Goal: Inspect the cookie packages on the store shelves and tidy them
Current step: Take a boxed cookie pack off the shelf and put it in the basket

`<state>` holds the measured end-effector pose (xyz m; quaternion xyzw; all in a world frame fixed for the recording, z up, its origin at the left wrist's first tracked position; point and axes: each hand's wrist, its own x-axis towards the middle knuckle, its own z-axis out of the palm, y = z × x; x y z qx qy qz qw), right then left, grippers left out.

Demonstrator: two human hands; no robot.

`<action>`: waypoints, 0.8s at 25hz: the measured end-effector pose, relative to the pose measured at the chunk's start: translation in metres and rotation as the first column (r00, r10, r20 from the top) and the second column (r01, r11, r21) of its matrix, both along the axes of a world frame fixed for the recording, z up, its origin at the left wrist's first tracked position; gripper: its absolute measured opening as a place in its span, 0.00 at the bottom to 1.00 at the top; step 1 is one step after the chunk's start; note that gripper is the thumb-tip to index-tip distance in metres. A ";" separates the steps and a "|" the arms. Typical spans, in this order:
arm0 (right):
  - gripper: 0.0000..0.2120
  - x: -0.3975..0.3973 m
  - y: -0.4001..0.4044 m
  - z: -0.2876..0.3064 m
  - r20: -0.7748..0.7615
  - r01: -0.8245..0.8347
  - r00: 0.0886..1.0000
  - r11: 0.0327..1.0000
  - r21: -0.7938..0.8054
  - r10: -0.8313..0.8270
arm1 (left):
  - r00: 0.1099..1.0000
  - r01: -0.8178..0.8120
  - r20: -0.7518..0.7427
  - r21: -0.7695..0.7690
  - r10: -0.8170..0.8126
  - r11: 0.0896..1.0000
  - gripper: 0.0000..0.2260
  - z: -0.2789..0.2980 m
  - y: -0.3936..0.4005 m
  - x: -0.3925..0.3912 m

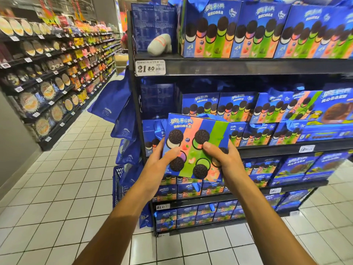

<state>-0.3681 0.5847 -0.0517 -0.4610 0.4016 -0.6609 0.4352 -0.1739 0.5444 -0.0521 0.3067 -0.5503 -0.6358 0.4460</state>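
Note:
I hold a blue cookie gift box with pink and green stripes and pictured dark sandwich cookies, tilted face-up in front of the second shelf. My left hand grips its lower left edge, thumb on the front. My right hand grips its lower right side, thumb pressed on the green stripe. Behind it, matching blue cookie boxes stand in rows on the dark metal shelf. Larger boxes of the same kind fill the top shelf.
A grey rolled cloth lies at the left end of the top shelf above a 21.80 price tag. Blue bags hang on the rack's left end over a blue basket. Snack shelves line the tiled aisle on the left.

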 end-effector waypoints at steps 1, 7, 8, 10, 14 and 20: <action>0.21 0.002 0.002 0.001 -0.007 -0.001 1.000 1.000 0.003 0.001 | 1.000 0.010 -0.001 -0.002 -0.010 1.000 0.32 0.000 0.001 0.002; 0.15 0.002 0.016 0.001 0.161 0.008 0.987 1.000 0.019 -0.011 | 0.996 0.091 -0.001 -0.032 -0.091 0.995 0.27 0.005 0.003 0.022; 0.14 0.000 0.020 0.000 0.234 -0.007 0.972 1.000 0.023 0.002 | 0.999 0.052 -0.009 -0.037 -0.053 0.998 0.22 0.011 0.005 0.025; 0.15 -0.005 0.029 -0.003 0.379 -0.058 0.924 0.998 0.007 0.051 | 0.999 -0.033 0.013 -0.007 0.033 0.999 0.24 0.017 0.004 0.032; 0.43 -0.006 0.048 -0.017 0.499 -0.046 0.866 0.997 0.054 0.013 | 0.990 0.118 0.064 0.098 -0.125 0.988 0.21 0.015 0.013 0.029; 0.23 -0.019 0.062 -0.018 0.374 0.013 0.923 0.980 0.199 -0.088 | 0.987 0.116 0.101 0.108 -0.127 0.987 0.14 0.017 0.027 0.012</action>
